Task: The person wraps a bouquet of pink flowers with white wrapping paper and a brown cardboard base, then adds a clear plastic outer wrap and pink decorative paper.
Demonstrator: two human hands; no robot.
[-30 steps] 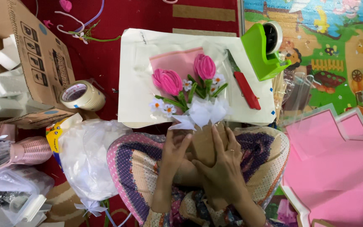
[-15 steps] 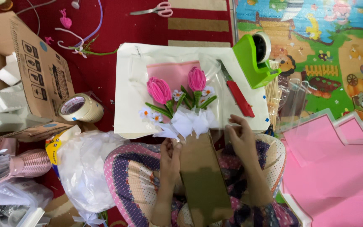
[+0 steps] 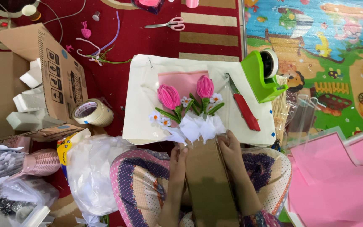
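We saw two hands at work over a patterned lap: the left hand [image 3: 177, 162] pressed flat along the left edge of a brown cardboard sleeve [image 3: 209, 185], fingers together, and the right hand [image 3: 232, 151] lay closed over its right edge, so both were clamped on that one piece. The sleeve stood between the hands, its top touching the white tissue ruffle [image 3: 198, 128] at the base of a small bouquet [image 3: 188, 105]. In the bouquet we counted two pink tulip-shaped flowers, one to the left [image 3: 169, 96] and one to the right [image 3: 205, 86], green stems, and about four tiny white blossoms, though the smallest were hard to separate. The bouquet lay on one cream sheet [image 3: 143, 105] with one pink square of paper [image 3: 181, 80] beneath the blooms. On that sheet we counted one red-handled cutter [image 3: 245, 110], just beside one green tape dispenser [image 3: 262, 75]. To the left sat one roll of clear packing tape [image 3: 91, 112], one open cardboard box [image 3: 43, 80] holding several white foam blocks [image 3: 26, 101], and one white plastic bag [image 3: 91, 172]. One pair of pink-handled scissors [image 3: 169, 24] lay well apart, near the top. A stack of pink sheets [image 3: 337, 180] filled the lower right; we could not count them. Everything rested on the floor: a dark red carpet [image 3: 139, 42] with tan stripes on the left, a colourful children's play mat [image 3: 316, 38] on the right.
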